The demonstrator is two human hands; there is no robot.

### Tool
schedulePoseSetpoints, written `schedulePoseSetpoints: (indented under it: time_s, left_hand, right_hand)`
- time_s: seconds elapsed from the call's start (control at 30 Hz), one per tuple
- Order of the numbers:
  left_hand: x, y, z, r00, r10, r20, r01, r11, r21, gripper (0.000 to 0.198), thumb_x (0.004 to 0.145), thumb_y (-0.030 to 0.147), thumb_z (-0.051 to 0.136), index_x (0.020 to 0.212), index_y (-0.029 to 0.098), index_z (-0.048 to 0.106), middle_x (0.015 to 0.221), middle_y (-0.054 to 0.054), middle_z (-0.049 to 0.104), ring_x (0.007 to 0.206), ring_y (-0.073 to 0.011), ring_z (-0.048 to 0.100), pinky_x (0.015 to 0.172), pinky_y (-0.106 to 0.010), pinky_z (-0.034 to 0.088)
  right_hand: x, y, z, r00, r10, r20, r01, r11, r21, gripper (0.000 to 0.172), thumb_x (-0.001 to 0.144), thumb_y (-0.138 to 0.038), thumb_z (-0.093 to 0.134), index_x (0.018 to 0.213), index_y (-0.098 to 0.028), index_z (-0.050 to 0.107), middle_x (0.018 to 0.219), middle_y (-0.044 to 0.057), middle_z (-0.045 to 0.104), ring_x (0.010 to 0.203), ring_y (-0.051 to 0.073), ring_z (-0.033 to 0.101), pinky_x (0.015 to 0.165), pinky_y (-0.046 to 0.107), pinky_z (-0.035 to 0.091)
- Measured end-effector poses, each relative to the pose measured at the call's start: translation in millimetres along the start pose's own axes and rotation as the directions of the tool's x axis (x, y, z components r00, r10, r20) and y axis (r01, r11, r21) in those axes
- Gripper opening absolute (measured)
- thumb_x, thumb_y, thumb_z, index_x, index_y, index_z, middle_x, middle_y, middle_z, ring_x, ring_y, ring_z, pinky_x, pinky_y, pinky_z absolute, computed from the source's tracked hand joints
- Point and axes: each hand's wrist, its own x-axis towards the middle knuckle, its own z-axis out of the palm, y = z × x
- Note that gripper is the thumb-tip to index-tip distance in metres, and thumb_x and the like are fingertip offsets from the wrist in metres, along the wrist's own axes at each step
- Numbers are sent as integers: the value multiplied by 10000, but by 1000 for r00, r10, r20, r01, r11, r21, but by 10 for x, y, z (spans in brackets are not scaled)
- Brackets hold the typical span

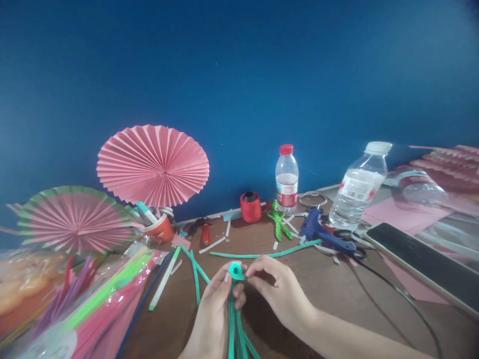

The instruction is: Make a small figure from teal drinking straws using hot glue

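Observation:
My left hand (215, 309) is closed around a bundle of teal-green pipe cleaners (232, 331), whose long ends hang down toward me. At the top of the bundle, one stem is curled into a small loop (235, 270) above my left thumb. My right hand (282, 291) pinches the short end of that stem between thumb and fingertips, just right of the loop. Beyond my hands lies a loose teal pipe cleaner (262, 255). To the left are more teal stems (196, 279), partly hidden by my left hand.
A blue glue gun (320, 232) with a black cord lies right of centre, near two water bottles (287, 182) and a phone (422, 262). Red ribbon (250, 207) and a green twisted figure (278, 223) stand behind. Pink paper fans (153, 167), an orange cup (160, 229) and bagged pipe cleaners (101, 294) fill the left.

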Motion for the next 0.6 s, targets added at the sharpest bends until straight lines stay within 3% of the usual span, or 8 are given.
schedulePoseSetpoints:
  time_s: [0.1,0.17,0.3,0.47,0.6]
  left_hand:
    - [3,-2,-29,994,-72,79,74,997,-23,153,832,234,500,869,135,610,619,4,480,534,-70,421,504,-170,347]
    - [4,-4,-50,993,-95,71,97,995,-28,153,838,228,491,897,138,599,629,-1,496,553,-76,454,529,-173,365]
    - [3,-7,-79,996,-76,43,77,997,-13,170,830,183,499,978,152,576,680,-16,545,594,-86,490,571,-189,397]
    - [26,-3,-65,999,-26,44,25,1000,4,119,799,155,526,911,170,564,706,-8,538,582,-93,485,515,-196,389]
    - [82,-23,-107,994,-77,76,78,997,-15,140,747,180,598,882,163,566,687,-9,535,543,-88,468,475,-193,374]
  right_hand:
    - [9,2,3,999,40,-25,-39,998,39,107,711,-103,565,729,-203,599,726,-24,626,696,131,582,665,220,434]
    - [19,17,7,995,100,-30,-97,992,79,65,707,-131,586,716,-195,581,673,-31,608,628,124,567,608,215,434]
    - [43,70,10,985,170,-25,-164,974,158,71,694,-178,626,710,-180,558,612,-36,568,563,118,539,551,214,428]
    - [50,138,9,981,195,11,-192,953,236,111,690,-218,653,671,-176,551,571,-41,544,546,117,530,539,217,422]
    - [62,161,6,981,196,16,-193,949,248,139,661,-241,689,640,-168,573,571,-38,553,549,114,524,530,213,409]
